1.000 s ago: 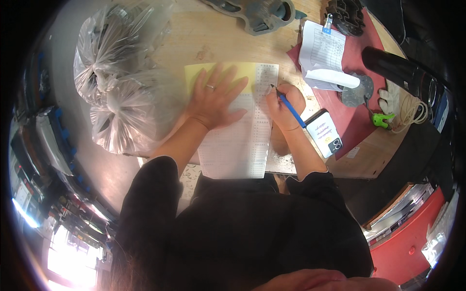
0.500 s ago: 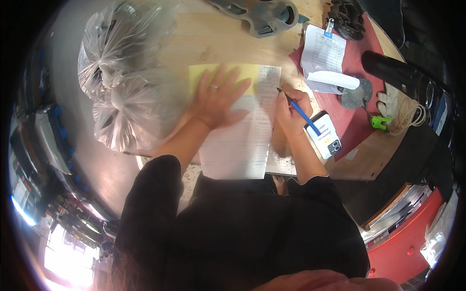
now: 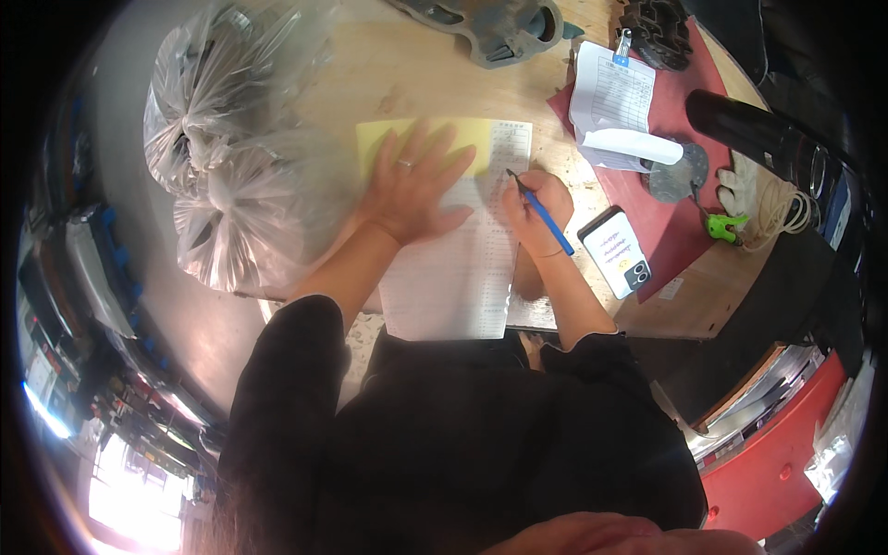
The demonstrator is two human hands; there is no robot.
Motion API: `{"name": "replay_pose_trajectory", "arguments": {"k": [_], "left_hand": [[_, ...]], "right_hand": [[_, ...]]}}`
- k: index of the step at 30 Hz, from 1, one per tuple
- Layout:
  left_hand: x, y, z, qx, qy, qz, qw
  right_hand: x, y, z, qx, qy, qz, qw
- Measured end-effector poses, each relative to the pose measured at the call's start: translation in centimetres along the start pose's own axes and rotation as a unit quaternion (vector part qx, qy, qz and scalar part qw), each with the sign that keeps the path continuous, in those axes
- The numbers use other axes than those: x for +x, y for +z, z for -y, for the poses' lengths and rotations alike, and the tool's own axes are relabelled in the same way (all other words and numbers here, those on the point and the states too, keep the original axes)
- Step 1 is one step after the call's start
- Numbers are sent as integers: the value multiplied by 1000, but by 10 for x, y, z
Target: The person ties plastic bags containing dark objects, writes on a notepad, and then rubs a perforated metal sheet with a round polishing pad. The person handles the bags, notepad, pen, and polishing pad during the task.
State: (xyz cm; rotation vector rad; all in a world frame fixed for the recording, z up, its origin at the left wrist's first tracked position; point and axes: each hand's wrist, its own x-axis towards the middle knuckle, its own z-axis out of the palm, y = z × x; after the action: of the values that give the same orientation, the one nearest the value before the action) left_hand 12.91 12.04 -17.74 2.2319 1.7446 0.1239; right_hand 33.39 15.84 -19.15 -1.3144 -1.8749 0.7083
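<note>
My left hand (image 3: 416, 185) lies flat with spread fingers on a white printed sheet (image 3: 458, 268) that overlaps a yellow sheet (image 3: 467, 131) on the wooden table (image 3: 416, 69). A ring shows on one finger. My right hand (image 3: 536, 208) is closed around a blue pen (image 3: 543, 215), whose tip touches the right side of the white sheet near its top. Both forearms come up from my dark sleeves.
Two knotted clear plastic bags (image 3: 236, 157) sit left of the papers. A phone (image 3: 622, 252) lies right of my right hand on a red mat (image 3: 671, 208). A clipped paper pad (image 3: 610, 97), a grey metal part (image 3: 504, 28), white gloves and coiled cord (image 3: 768, 203) lie farther right.
The pen hand has shifted slightly along the white sheet's right side; the left hand stays flat on the paper. The view has drifted a little.
</note>
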Motion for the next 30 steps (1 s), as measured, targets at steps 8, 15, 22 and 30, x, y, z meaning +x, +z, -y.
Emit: {"name": "replay_pose_trajectory", "arguments": {"k": [8,15,22,30], "left_hand": [[-1,1,1,-9,3,1,1000],[-1,2,1,-10,4,-1,1000],[-1,3,1,-5,-2,10,1000],[0,3,1,-24,-8,26,999]], "right_hand": [[1,0,3,6,16,0,1000],[1,0,2,2,13,-6,1000],[-1,1,3,-11,33,-3,999],[-1,2,0,-40,5,-4,999]]}}
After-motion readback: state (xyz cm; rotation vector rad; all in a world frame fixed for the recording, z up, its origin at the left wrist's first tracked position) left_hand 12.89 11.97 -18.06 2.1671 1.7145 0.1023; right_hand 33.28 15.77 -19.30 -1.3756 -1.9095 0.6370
